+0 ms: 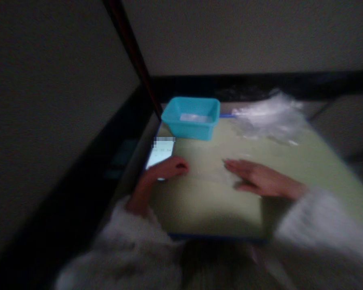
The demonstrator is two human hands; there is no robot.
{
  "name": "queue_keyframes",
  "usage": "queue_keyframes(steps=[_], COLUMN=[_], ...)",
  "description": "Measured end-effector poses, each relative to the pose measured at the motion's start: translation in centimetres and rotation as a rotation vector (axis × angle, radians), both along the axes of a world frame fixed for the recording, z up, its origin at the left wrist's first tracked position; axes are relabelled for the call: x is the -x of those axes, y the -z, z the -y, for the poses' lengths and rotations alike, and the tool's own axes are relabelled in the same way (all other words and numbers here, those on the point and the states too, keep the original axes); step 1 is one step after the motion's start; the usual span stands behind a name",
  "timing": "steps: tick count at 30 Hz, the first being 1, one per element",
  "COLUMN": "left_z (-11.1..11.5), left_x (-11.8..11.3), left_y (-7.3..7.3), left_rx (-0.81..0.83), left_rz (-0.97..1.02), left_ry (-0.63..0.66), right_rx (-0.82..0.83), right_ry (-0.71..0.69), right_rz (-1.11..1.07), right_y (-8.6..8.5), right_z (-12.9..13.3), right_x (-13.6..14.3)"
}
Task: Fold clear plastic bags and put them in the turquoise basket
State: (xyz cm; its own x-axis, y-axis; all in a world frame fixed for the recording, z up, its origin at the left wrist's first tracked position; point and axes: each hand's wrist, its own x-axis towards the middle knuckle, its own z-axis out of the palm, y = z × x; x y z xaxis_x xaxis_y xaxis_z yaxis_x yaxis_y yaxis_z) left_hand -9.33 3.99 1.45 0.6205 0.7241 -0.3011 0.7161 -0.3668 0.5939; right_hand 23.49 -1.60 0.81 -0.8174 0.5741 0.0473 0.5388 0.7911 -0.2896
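Note:
My left hand [174, 167] is curled, with thumb and fingers pinched together beside a lit phone [161, 152]. A thin, see-through piece of plastic film [213, 175] lies on the pale yellow-green table [218, 209], reaching from the left fingers toward the right hand. Its outline is faint, and the grip on its left end is blurred. Stretched out flat, the fingers of my right hand [254, 177] rest over the film's right end, thumb apart from them.
A turquoise plastic basin [192, 131] stands at the back left of the table, with something pale inside. Crumpled clear plastic [272, 117] is heaped at the back right. Walls rise behind and to the left. The picture is dim and blurred.

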Motion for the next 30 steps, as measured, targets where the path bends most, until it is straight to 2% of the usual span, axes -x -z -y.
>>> queue_keyframes(steps=[2, 5, 8, 10, 12, 17, 24, 30], left_z=[0.8, 3.0, 5.5, 6.6, 7.0, 6.8, 6.5, 5.1], left_x=[-1.0, -3.9, -7.3, -8.9, -9.7, -9.8, -9.3, -7.5], left_y=[0.0, 0.0, 0.5, 1.0, 1.5, 2.4, 3.0, 2.8], left_rx=[-0.103, -0.310, -0.451, -0.484, -0.476, -0.467, -0.475, -0.393], left_rz=[0.033, 0.135, 0.170, 0.121, 0.055, -0.032, -0.052, 0.013], left_ry=[0.026, 0.026, 0.152, 0.239, 0.271, 0.302, 0.324, 0.412], right_rx=[0.027, 0.064, 0.074, 0.059, 0.034, 0.010, 0.028, 0.033], right_ry=[0.026, 0.047, 0.050, 0.049, 0.045, 0.034, 0.038, 0.037], right_rz=[0.041, 0.095, 0.105, 0.095, 0.085, 0.082, 0.105, 0.128], right_y=[0.4, 0.8, 1.1, 1.4, 1.8, 2.0, 1.4, 1.3], right_z=[0.1, 0.5, 0.7, 0.8, 0.8, 0.8, 0.7, 0.5], right_x=[-0.3, -0.3, -0.3, -0.4, -0.6, -0.8, -0.6, -0.7])
